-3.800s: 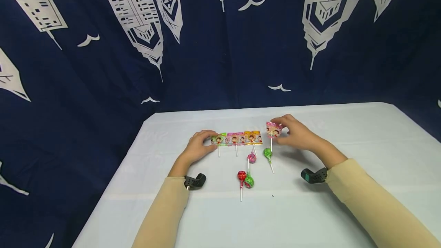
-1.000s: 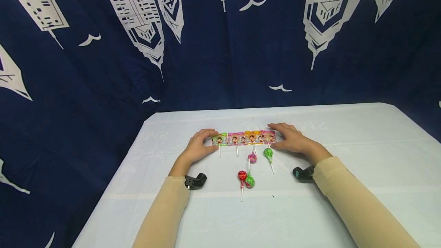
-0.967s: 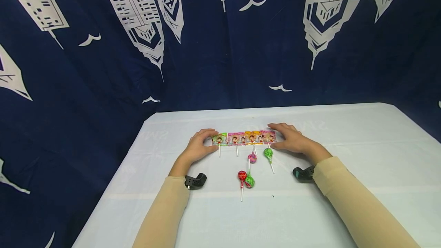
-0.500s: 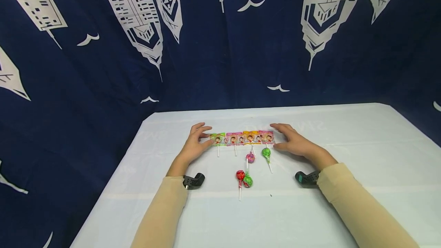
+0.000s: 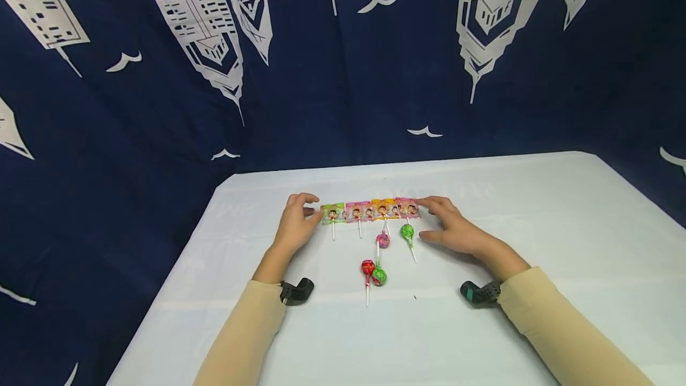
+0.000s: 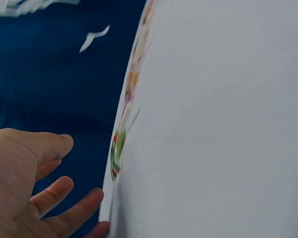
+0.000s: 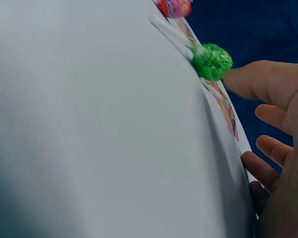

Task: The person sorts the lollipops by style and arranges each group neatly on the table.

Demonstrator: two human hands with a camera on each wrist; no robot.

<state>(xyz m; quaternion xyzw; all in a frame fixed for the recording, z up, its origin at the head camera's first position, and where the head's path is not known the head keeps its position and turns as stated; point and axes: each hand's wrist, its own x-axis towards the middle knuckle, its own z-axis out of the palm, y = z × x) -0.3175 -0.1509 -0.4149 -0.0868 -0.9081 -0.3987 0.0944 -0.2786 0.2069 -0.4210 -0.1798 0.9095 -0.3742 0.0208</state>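
Side by side in a row lie flat-wrapped lollipops: green (image 5: 333,213), pink (image 5: 358,212), orange (image 5: 383,209) and another pink one (image 5: 408,208), sticks toward me. My left hand (image 5: 296,223) is beside the green end, fingers loosely bent, holding nothing; the left wrist view shows its fingers spread apart from the green wrapper (image 6: 118,151). At the other end, my right hand (image 5: 455,230) is spread with nothing in it, index fingertip right at the pink wrapper's edge. Its thumb overlaps a round green lollipop (image 7: 212,62) in the right wrist view.
Nearer me lie ball-shaped lollipops: a pink one (image 5: 383,240), a red one (image 5: 367,267) and a green-and-red one (image 5: 379,276), close together. The white-covered table (image 5: 332,338) meets a dark blue curtain (image 5: 321,106) with white building prints at its far edge.
My right hand has laid the pink flat lollipop it held at the row's right end and let go. My left hand has drawn slightly off the green one. The head view has shifted slightly.
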